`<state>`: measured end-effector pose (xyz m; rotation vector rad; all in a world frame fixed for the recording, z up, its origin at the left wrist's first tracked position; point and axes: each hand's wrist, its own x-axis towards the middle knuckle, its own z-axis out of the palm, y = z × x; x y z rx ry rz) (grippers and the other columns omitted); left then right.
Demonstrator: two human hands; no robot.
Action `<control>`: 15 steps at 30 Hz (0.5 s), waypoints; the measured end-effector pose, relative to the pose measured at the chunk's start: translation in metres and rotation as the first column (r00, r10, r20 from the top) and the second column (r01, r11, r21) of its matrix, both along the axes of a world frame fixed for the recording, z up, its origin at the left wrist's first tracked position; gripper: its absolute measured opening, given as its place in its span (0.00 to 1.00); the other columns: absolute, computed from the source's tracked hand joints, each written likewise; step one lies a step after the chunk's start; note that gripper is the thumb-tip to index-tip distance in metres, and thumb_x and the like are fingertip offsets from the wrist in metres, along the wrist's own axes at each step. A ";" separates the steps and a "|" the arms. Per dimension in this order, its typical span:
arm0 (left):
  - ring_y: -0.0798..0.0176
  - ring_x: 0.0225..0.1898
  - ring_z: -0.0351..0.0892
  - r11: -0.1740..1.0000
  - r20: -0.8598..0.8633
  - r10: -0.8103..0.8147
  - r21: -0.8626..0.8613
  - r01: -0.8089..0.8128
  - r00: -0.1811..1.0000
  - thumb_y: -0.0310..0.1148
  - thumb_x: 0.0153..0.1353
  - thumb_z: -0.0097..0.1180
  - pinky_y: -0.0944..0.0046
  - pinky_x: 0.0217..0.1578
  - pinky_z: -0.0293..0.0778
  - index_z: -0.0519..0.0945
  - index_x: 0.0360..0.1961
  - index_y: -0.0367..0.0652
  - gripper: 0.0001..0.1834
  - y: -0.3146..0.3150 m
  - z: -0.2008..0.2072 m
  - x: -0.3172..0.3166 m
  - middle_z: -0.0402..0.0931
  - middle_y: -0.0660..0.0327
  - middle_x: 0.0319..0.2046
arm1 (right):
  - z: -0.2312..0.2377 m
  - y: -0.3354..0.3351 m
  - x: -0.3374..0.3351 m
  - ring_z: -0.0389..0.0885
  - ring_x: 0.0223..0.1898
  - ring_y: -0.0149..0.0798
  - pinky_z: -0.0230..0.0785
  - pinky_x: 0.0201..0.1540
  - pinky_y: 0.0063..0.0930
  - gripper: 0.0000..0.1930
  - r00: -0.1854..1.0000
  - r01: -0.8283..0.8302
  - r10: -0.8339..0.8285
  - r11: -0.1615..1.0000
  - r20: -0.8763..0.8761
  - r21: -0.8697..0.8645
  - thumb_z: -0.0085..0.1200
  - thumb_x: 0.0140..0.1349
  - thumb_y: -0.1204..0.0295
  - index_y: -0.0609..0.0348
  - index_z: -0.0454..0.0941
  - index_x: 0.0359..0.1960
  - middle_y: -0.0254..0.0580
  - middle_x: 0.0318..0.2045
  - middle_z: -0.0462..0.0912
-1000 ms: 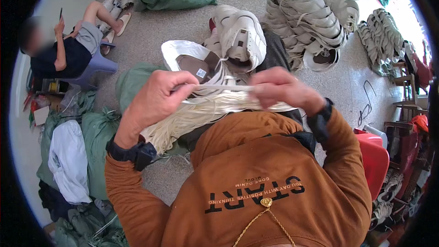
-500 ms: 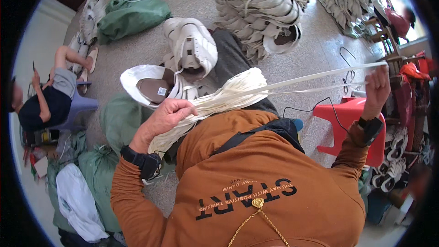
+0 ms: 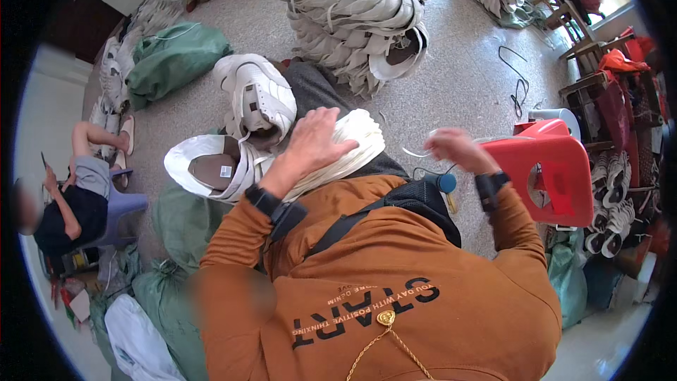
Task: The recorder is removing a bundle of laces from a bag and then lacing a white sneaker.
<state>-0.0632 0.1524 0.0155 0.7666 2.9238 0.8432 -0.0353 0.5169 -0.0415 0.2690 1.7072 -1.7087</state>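
Across my lap lies a thick bundle of white shoelaces [image 3: 358,142]. My left hand [image 3: 312,142] is over its near end, fingers stretched and thumb apart. To the right of the bundle, my right hand [image 3: 457,149] pinches a single white shoelace [image 3: 410,153]. One end of that lace pokes out left of the fingers, and a length trails right toward the red stool. A white sneaker [image 3: 259,99] rests beyond my left hand, its opening toward me. Beside it a white shoe upper [image 3: 192,167] lies with its brown inside and a small label showing.
A tall stack of pale shoe uppers [image 3: 345,21] stands ahead. The red plastic stool [image 3: 543,169] is at my right, near a black cable [image 3: 522,88]. Green sacks [image 3: 176,63] lie at the left, where a person [image 3: 67,190] sits on a purple stool. More people are farther off.
My right hand has come in from the far right toward the bundle, and the stretched lace has gone slack. The left hand has moved forward and right over the bundle, its fingers opening.
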 end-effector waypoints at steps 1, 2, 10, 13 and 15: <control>0.44 0.55 0.74 0.990 0.134 0.022 -0.139 -0.003 0.991 0.52 0.56 0.64 0.49 0.54 0.69 0.75 0.52 0.32 0.35 0.014 0.002 -0.008 0.77 0.45 0.47 | -0.012 -0.028 0.008 0.82 0.37 0.32 0.76 0.42 0.27 0.08 0.989 0.071 -0.051 0.986 0.135 -0.148 0.54 0.68 0.69 0.62 0.79 0.39 0.43 0.40 0.85; 0.43 0.58 0.72 0.961 0.260 0.060 -0.277 0.015 0.964 0.56 0.55 0.64 0.48 0.56 0.67 0.73 0.56 0.32 0.39 0.024 0.003 -0.016 0.76 0.43 0.50 | -0.033 -0.042 0.010 0.83 0.39 0.34 0.76 0.46 0.29 0.09 0.972 0.112 -0.059 0.966 0.225 -0.233 0.52 0.69 0.69 0.63 0.78 0.38 0.47 0.44 0.85; 0.40 0.49 0.80 0.944 0.441 -0.023 -0.286 0.165 0.897 0.71 0.44 0.63 0.45 0.51 0.71 0.80 0.43 0.27 0.49 0.053 -0.003 -0.040 0.81 0.39 0.45 | -0.096 -0.101 -0.036 0.78 0.37 0.36 0.71 0.45 0.34 0.09 0.908 0.373 -0.148 0.716 0.393 -0.591 0.46 0.69 0.71 0.61 0.77 0.39 0.35 0.34 0.80; 0.40 0.46 0.83 0.967 0.422 -0.017 -0.224 0.122 0.907 0.66 0.39 0.69 0.48 0.48 0.76 0.74 0.51 0.23 0.53 0.063 -0.016 -0.032 0.82 0.37 0.42 | -0.091 -0.107 -0.047 0.78 0.49 0.45 0.66 0.60 0.43 0.12 0.896 0.416 -0.049 0.440 0.441 -0.796 0.43 0.68 0.73 0.66 0.75 0.47 0.45 0.46 0.81; 0.41 0.43 0.85 0.971 0.370 0.015 -0.228 0.075 0.929 0.57 0.38 0.74 0.51 0.48 0.78 0.63 0.57 0.19 0.58 0.071 -0.025 -0.025 0.82 0.36 0.38 | -0.078 -0.113 -0.055 0.76 0.56 0.48 0.59 0.68 0.45 0.15 0.879 0.475 -0.097 0.254 0.467 -0.842 0.42 0.66 0.75 0.68 0.74 0.51 0.50 0.51 0.80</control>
